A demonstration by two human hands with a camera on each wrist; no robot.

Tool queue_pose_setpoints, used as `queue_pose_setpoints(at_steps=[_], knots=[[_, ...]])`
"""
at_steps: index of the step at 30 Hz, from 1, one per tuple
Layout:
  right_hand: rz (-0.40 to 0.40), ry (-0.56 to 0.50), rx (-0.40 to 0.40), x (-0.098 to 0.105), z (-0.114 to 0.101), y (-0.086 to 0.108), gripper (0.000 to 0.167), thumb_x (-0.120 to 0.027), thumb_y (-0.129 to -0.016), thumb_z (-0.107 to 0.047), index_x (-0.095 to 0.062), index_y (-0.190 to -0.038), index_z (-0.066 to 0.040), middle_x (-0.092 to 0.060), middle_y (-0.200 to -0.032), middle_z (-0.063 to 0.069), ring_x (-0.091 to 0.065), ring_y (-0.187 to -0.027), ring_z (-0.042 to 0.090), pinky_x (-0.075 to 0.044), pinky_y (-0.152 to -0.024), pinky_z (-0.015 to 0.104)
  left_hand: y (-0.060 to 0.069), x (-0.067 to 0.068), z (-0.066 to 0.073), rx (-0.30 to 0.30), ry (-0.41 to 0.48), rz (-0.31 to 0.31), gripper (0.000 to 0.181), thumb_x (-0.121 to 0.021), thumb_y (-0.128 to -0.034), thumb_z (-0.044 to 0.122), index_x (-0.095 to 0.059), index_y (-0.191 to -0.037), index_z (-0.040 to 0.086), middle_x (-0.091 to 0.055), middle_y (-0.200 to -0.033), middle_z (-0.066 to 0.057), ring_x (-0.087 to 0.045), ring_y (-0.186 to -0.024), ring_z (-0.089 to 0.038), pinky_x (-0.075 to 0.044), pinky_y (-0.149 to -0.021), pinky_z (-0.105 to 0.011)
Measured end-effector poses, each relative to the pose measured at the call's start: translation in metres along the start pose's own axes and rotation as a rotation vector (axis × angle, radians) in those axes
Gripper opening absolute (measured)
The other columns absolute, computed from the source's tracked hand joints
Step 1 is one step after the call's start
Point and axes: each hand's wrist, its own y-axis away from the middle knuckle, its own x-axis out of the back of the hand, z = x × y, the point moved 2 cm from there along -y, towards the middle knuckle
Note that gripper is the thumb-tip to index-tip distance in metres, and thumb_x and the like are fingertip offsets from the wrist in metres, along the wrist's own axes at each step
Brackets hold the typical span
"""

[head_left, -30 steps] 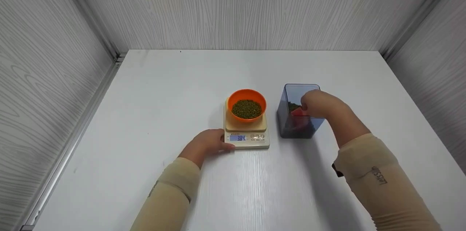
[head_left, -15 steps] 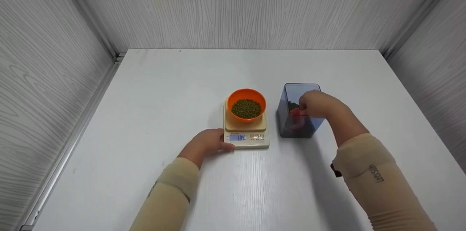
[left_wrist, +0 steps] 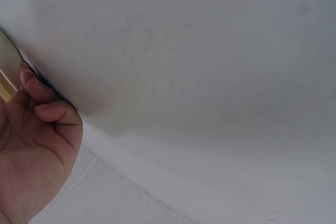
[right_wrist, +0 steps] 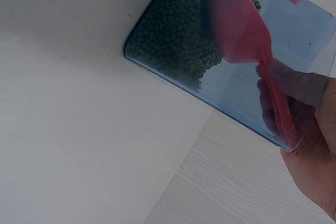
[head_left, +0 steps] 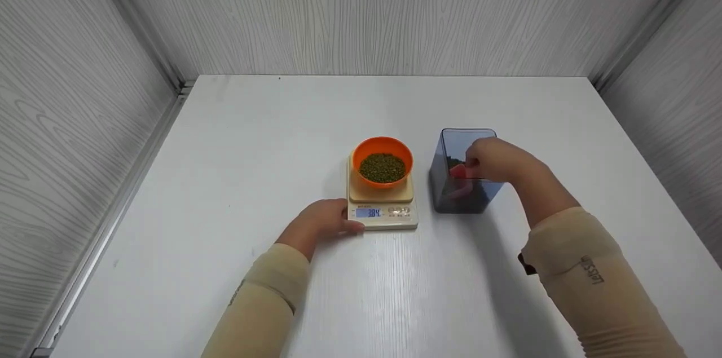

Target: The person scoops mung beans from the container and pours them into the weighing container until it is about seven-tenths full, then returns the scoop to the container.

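My left hand (head_left: 327, 217) holds the front left corner of a cream kitchen scale (head_left: 389, 222), its thumb along the front edge. In the left wrist view, fingers (left_wrist: 50, 111) curl against the scale's side. An orange bowl (head_left: 383, 145) stands on the scale with small green beans (head_left: 382, 169) in it. Reaching into a clear bluish bin (head_left: 459, 200) to its right, my right hand (head_left: 496, 158) grips a red spoon (right_wrist: 239, 24) by the handle. The spoon's head is down in the dark green beans (right_wrist: 173, 30), seen through the wall.
Scale and bin stand a small gap apart on a white table (head_left: 271, 121). A grey wood-grain panel (head_left: 361, 14) rises behind it, with further panels left and right. The scale's display (head_left: 368, 213) shows lit digits.
The red spoon has shifted slightly inside the bin, its visible part a little higher, and my right hand with it. My left hand, the scale and the bowl stay put.
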Motion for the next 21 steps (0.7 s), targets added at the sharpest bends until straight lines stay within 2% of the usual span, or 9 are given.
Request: queue_pose_setpoints(at_steps=[11, 21], knots=[[0.061, -0.059, -0.049, 0.015, 0.006, 0.014, 0.007, -0.063, -0.082, -0.005, -0.068, -0.088, -0.005, -0.06, -0.081, 0.007, -0.051, -0.076, 0.023, -0.049, -0.069, 0.037, 0.0, -0.001, 0.0, -0.002, 0.014, 0.0, 0.045, -0.068, -0.0739, 0.051, -0.06, -0.106, 0.021, -0.06, -0.11, 0.001, -0.052, -0.107, -0.02, -0.034, -0.1, -0.039], [0.122, -0.182, -0.061, 0.015, 0.025, 0.03, 0.009, -0.064, -0.083, -0.007, -0.067, -0.092, -0.007, -0.056, -0.089, 0.007, -0.05, -0.081, 0.023, -0.049, -0.069, 0.035, 0.002, 0.0, 0.001, 0.018, 0.041, -0.005, 0.045, -0.069, -0.0739, 0.051, -0.059, -0.106, 0.022, -0.059, -0.11, 0.001, -0.051, -0.106, -0.02, -0.034, -0.1, -0.04]])
